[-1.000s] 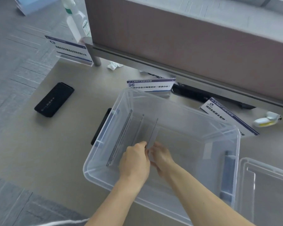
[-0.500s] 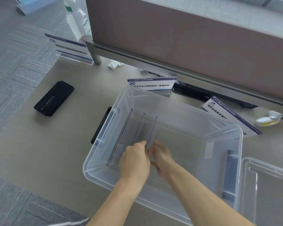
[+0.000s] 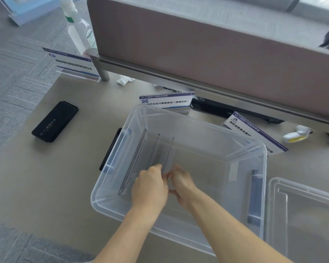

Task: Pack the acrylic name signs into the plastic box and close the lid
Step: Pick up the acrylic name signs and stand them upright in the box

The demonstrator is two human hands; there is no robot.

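Observation:
A clear plastic box stands open on the desk. Several acrylic name signs stand on edge at its left side. The rightmost sign is pinched at its near end between my left hand and my right hand, both inside the box. Three more signs are outside: one just behind the box, one lying flat at the back right, one at the back left. The clear lid lies to the right of the box.
A black phone-like case lies on the desk at the left. A clear bottle stands by the partition. A black bar and a small white-yellow item lie under the partition. Crumpled paper sits near the post.
Both hands have stayed on the rightmost sign in the box; the sign now stands slightly more upright. The view has shifted a little.

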